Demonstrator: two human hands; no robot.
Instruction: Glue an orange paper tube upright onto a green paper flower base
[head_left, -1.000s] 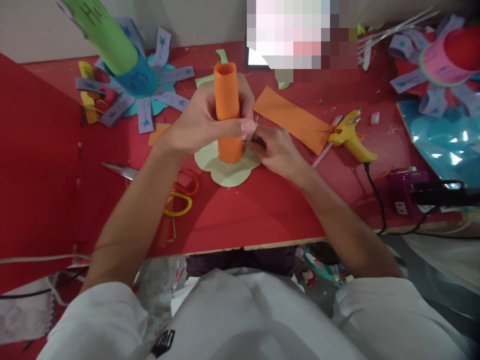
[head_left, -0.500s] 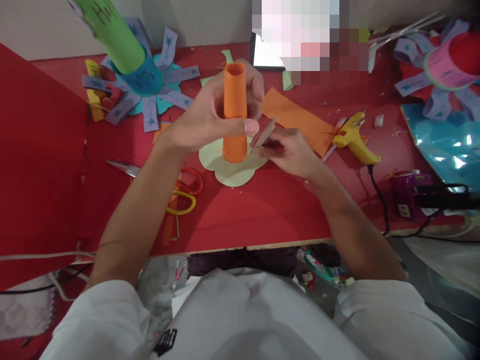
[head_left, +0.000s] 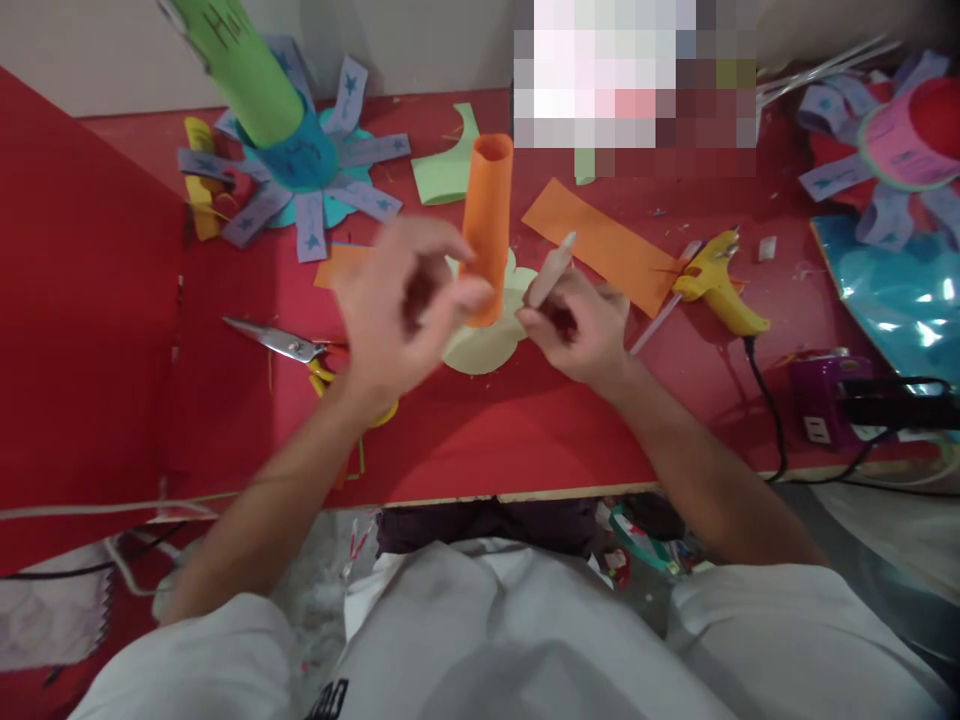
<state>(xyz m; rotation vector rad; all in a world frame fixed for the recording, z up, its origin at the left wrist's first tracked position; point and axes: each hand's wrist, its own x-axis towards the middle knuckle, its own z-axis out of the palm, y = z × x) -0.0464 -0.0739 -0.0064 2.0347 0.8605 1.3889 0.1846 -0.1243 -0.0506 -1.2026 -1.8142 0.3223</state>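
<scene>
An orange paper tube (head_left: 489, 215) stands on a pale green flower-shaped paper base (head_left: 480, 352), leaning slightly. My left hand (head_left: 405, 310) is blurred at the tube's left side. Its thumb and curled fingers are apart and overlap the tube's lower part; whether they touch it I cannot tell. At the base's right edge, my right hand (head_left: 581, 325) is closed, with thumb and fingers pinching the pale paper. A narrow pale shape sticks up from this hand; finger or paper, I cannot make out which.
Scissors (head_left: 289, 342) lie left, partly under my left forearm. An orange paper strip (head_left: 592, 240) and a yellow glue gun (head_left: 716, 285) with its cord are on the right. Behind are green paper scraps (head_left: 442, 180), a green-and-blue paper craft (head_left: 292, 155) and a pink one (head_left: 900, 135).
My left hand has loosened from around the tube and moved left and down. The tube now leans a little to the right. My right hand stays at the base's right edge.
</scene>
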